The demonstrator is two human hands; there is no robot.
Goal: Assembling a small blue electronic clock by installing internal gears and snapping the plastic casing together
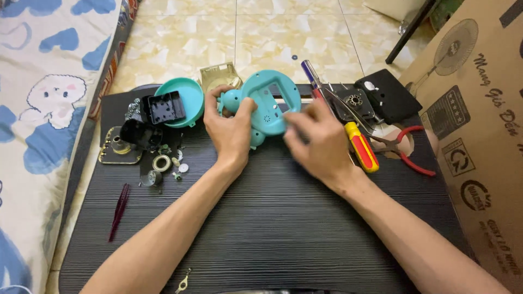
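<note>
1. step in hand: both hands hold a teal plastic housing [265,106] on the dark ribbed table [272,228]; judged from the loose parts around it, this is a disassembly or reassembly stage.
2. left hand [231,130]: fingers curl around the housing's left end, thumb pressed on its rounded knob, gripping it.
3. right hand [321,139]: rests against the housing's right side; the hand is blurred, so i cannot tell whether its fingers pinch anything.
4. housing position: between the two sets of fingertips, just beyond the knuckles, lifted or tilted at the table's far edge.
5. next move, as a judgement: calls for a steady left grip while the right fingers work on the housing's face.
6. count, left of the left fingers: one teal round cover [188,98], one black square part [163,107], several small rings and screws [163,163], one dark red tweezers [119,211].
7. count, right of the right fingers: one yellow-and-red screwdriver [360,147], one red-handled pliers [406,149], one black plate [388,95], one cardboard box [479,125].
</note>
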